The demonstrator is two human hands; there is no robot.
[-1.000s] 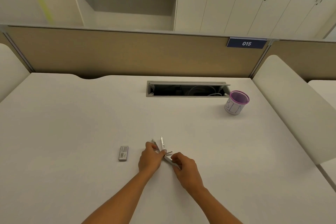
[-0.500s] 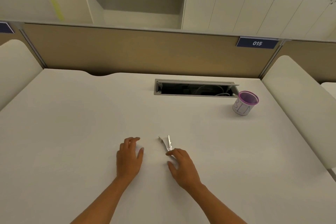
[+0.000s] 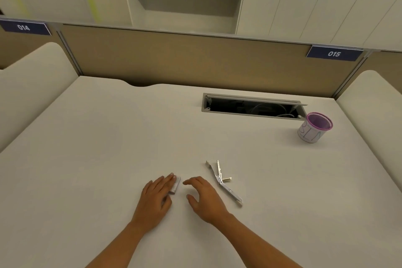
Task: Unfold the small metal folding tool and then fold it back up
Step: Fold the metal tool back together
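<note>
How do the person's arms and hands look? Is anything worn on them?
Both forearms are bare, with no sleeves in view. The left hand and the right hand are bare too: no gloves, rings, watch or bracelet can be seen.

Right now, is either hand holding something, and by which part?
Nothing is held. The left hand rests on a small flat block; the unfolded tool lies untouched beside the right hand.

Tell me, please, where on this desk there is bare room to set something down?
The whole left half of the desk is bare, as is the middle strip between the hands and the cable hatch. It is crowded near the left hand, right hand, unfolded metal tool and small flat piece; the cup takes the far right.
</note>
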